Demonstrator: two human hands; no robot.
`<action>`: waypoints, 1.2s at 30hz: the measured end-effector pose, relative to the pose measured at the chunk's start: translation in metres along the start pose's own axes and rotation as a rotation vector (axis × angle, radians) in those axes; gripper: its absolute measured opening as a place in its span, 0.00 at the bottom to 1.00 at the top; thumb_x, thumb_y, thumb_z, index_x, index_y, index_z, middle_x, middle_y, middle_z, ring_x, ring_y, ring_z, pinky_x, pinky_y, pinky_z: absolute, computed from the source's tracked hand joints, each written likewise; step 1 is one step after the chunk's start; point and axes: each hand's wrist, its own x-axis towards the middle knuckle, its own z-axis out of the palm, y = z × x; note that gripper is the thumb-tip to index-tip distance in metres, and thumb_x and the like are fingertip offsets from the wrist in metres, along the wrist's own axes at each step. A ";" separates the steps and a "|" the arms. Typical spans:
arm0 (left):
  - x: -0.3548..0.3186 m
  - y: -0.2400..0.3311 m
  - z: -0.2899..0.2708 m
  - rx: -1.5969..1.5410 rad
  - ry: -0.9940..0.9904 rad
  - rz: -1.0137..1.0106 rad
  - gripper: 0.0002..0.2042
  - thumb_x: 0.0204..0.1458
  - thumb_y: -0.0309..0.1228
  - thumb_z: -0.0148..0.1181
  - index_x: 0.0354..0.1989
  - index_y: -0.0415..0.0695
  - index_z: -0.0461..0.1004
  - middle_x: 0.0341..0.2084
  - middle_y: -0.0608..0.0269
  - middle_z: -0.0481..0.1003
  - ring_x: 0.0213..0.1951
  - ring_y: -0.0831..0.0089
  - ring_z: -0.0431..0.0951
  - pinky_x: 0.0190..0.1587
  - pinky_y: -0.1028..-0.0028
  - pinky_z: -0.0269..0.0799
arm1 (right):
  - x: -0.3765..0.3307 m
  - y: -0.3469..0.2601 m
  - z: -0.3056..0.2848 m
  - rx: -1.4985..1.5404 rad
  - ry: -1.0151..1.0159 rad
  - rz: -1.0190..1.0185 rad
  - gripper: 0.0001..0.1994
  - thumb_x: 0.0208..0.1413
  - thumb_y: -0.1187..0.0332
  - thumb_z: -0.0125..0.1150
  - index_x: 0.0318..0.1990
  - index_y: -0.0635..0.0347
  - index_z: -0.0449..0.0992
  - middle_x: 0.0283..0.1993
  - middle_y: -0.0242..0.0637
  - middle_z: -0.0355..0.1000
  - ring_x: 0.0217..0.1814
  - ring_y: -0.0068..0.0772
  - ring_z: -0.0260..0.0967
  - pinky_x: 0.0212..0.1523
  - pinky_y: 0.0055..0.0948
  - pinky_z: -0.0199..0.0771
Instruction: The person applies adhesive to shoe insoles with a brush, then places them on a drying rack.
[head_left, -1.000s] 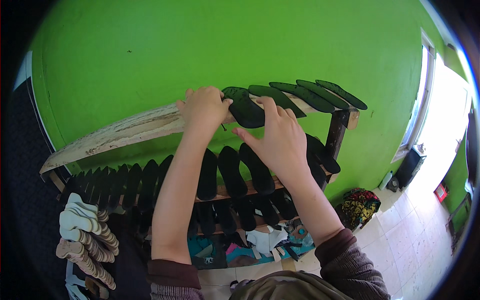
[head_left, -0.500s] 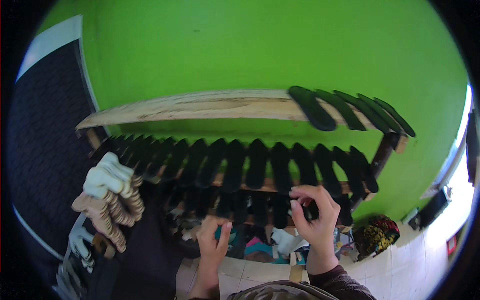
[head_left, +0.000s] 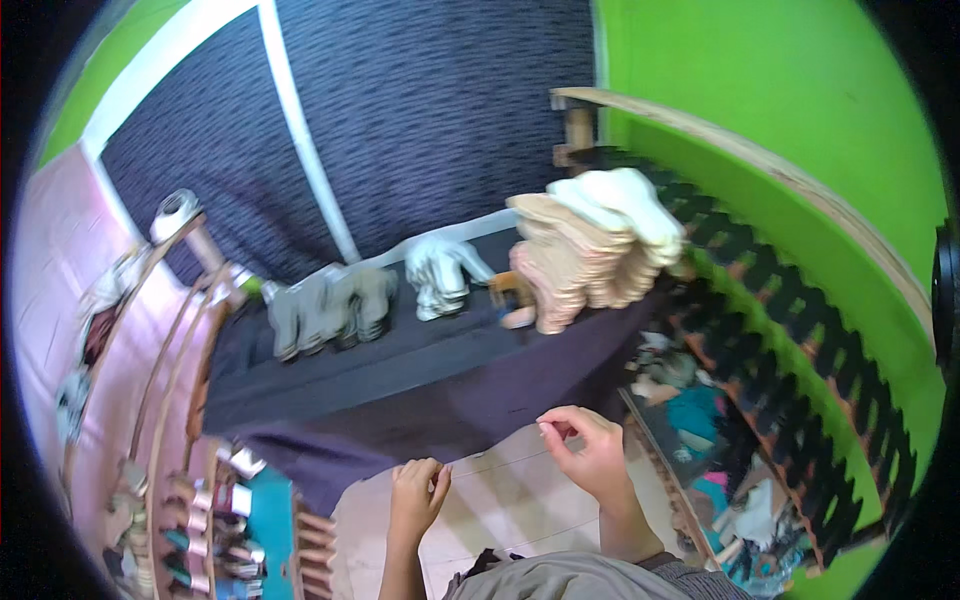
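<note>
My left hand (head_left: 418, 492) is in front of the dark-covered table, fingers curled in and thumb laid alongside; nothing shows in it. To its right, my right hand (head_left: 588, 448) is raised with thumb and forefinger brought together in a loop, and no object is visible between them. Both hands are apart from the table and what lies on it. Nearest to the right hand, beyond it, is a tall stack of beige sock-like pieces (head_left: 565, 255) topped by white ones (head_left: 620, 200). A smaller white-grey pile (head_left: 440, 275) and several grey pieces (head_left: 335, 305) lie farther left.
The dark cloth-covered table (head_left: 340, 390) spans the middle. On the right, a wooden rack (head_left: 800, 185) carries rows of black sole-shaped pieces (head_left: 790, 300) along the green wall. Below lie heaped scraps (head_left: 700, 420). At left stands another wooden rack (head_left: 165, 400) beside a teal surface (head_left: 270, 510).
The view has swung left from the rack of black pieces to the table. My right thumb and forefinger have come closer together; the left hand stays curled.
</note>
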 end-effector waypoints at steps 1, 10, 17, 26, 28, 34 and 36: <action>-0.009 -0.018 -0.017 0.010 0.035 -0.026 0.09 0.51 0.31 0.59 0.22 0.44 0.69 0.17 0.62 0.69 0.25 0.64 0.70 0.34 0.66 0.59 | 0.003 -0.006 0.026 0.046 -0.088 -0.054 0.06 0.46 0.77 0.63 0.33 0.62 0.77 0.26 0.35 0.74 0.26 0.25 0.72 0.30 0.22 0.71; -0.071 -0.127 -0.086 0.103 0.165 -0.337 0.09 0.48 0.32 0.60 0.21 0.45 0.69 0.16 0.65 0.70 0.24 0.66 0.71 0.33 0.65 0.60 | 0.010 -0.043 0.212 0.228 -0.461 -0.145 0.04 0.47 0.73 0.62 0.32 0.57 0.76 0.24 0.33 0.73 0.24 0.29 0.70 0.29 0.27 0.68; -0.061 -0.184 -0.113 0.135 0.227 -0.464 0.10 0.48 0.32 0.61 0.20 0.45 0.68 0.16 0.66 0.70 0.25 0.66 0.72 0.34 0.65 0.59 | 0.035 -0.057 0.323 0.316 -0.668 -0.140 0.04 0.48 0.72 0.61 0.33 0.57 0.76 0.23 0.34 0.73 0.25 0.30 0.70 0.30 0.28 0.70; 0.005 -0.303 -0.155 0.246 0.337 -0.521 0.07 0.47 0.35 0.63 0.31 0.47 0.76 0.28 0.66 0.74 0.35 0.64 0.73 0.37 0.65 0.63 | 0.108 -0.048 0.454 0.398 -0.737 -0.216 0.03 0.49 0.71 0.61 0.32 0.57 0.75 0.22 0.34 0.72 0.24 0.30 0.70 0.28 0.28 0.69; 0.023 -0.322 -0.162 0.256 0.380 -0.522 0.07 0.47 0.35 0.63 0.31 0.47 0.76 0.29 0.66 0.74 0.35 0.64 0.73 0.38 0.65 0.64 | 0.125 -0.039 0.478 0.388 -0.755 -0.288 0.04 0.49 0.71 0.61 0.32 0.57 0.75 0.22 0.34 0.72 0.24 0.30 0.70 0.27 0.28 0.69; 0.053 -0.392 -0.158 0.130 0.470 -0.595 0.07 0.47 0.33 0.63 0.33 0.47 0.75 0.33 0.65 0.73 0.38 0.63 0.73 0.41 0.64 0.64 | 0.144 -0.019 0.540 0.345 -0.742 -0.191 0.04 0.49 0.70 0.60 0.33 0.57 0.75 0.22 0.35 0.72 0.23 0.31 0.71 0.26 0.29 0.69; 0.068 -0.415 -0.163 0.160 0.388 -0.609 0.08 0.47 0.33 0.63 0.33 0.47 0.74 0.33 0.65 0.73 0.39 0.62 0.72 0.42 0.63 0.64 | 0.151 -0.015 0.558 0.315 -0.774 -0.177 0.04 0.50 0.70 0.60 0.33 0.57 0.75 0.22 0.35 0.72 0.23 0.32 0.71 0.26 0.29 0.69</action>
